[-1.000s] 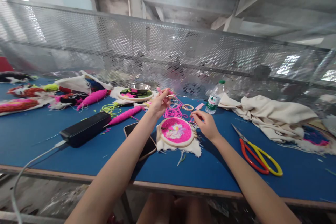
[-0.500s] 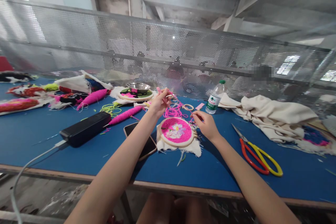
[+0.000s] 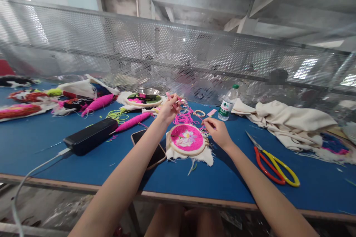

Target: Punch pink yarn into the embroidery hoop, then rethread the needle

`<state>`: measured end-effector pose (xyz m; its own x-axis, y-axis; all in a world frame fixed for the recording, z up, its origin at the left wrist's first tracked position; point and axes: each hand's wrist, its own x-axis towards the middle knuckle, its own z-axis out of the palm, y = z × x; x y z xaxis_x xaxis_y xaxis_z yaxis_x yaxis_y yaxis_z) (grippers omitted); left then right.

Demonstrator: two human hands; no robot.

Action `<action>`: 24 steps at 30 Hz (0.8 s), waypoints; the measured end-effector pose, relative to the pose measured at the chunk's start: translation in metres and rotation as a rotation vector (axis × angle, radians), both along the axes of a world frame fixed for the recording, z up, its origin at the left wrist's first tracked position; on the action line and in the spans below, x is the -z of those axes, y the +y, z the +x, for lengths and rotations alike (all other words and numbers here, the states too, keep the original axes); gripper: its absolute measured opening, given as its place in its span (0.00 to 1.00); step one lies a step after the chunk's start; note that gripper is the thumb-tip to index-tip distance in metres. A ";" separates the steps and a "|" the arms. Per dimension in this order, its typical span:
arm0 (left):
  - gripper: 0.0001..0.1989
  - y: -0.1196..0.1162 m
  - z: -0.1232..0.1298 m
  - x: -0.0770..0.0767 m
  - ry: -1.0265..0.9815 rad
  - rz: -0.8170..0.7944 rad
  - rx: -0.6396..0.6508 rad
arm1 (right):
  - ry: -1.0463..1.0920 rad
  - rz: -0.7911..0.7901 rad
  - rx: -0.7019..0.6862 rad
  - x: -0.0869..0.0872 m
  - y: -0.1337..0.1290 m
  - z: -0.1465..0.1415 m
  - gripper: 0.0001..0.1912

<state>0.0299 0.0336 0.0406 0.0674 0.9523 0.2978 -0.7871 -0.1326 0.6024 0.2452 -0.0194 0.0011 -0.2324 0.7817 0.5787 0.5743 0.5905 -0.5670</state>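
Observation:
Raised beyond the hoop, my left hand (image 3: 171, 109) is closed around a slim pink stick-like tool (image 3: 168, 95); its far end is hidden by the fingers. To the right, my right hand (image 3: 217, 130) pinches thin pink yarn (image 3: 202, 121) just above the hoop's right edge. Below and between the hands lies a round embroidery hoop (image 3: 187, 153) on white cloth (image 3: 205, 158). Its stitched face (image 3: 178, 133) is bright pink with a white flower. Loose pink yarn (image 3: 184, 119) lies in loops behind the hoop.
A phone (image 3: 155, 157) lies left of the hoop, with a black power bank (image 3: 90, 137) and a pink yarn bundle (image 3: 132, 122) farther left. Red-and-yellow-handled scissors (image 3: 268, 163) lie right. A water bottle (image 3: 227, 105), cream cloth (image 3: 292, 118) and metal bowl (image 3: 147, 92) stand farther back.
Both hands stay in nearly the same place and grip. The left hand and its pink tool have shifted very slightly.

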 end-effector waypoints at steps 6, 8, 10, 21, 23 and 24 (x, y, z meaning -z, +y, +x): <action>0.11 0.002 0.001 0.001 0.051 0.010 -0.049 | 0.014 -0.007 -0.006 0.001 0.000 -0.001 0.12; 0.10 0.004 0.002 0.002 0.085 0.008 -0.070 | 0.018 -0.009 0.000 0.001 0.000 -0.001 0.12; 0.10 0.006 0.003 0.005 0.120 0.006 -0.094 | 0.017 -0.008 0.014 0.001 -0.001 -0.001 0.13; 0.13 0.003 0.017 0.018 0.309 -0.017 -0.334 | -0.074 0.088 0.081 0.001 -0.001 -0.001 0.12; 0.12 0.002 0.016 0.018 0.342 -0.015 -0.380 | -0.098 0.096 0.086 0.001 -0.001 -0.001 0.12; 0.11 0.002 0.016 0.018 0.357 -0.013 -0.398 | -0.110 0.101 0.089 0.001 -0.002 -0.001 0.12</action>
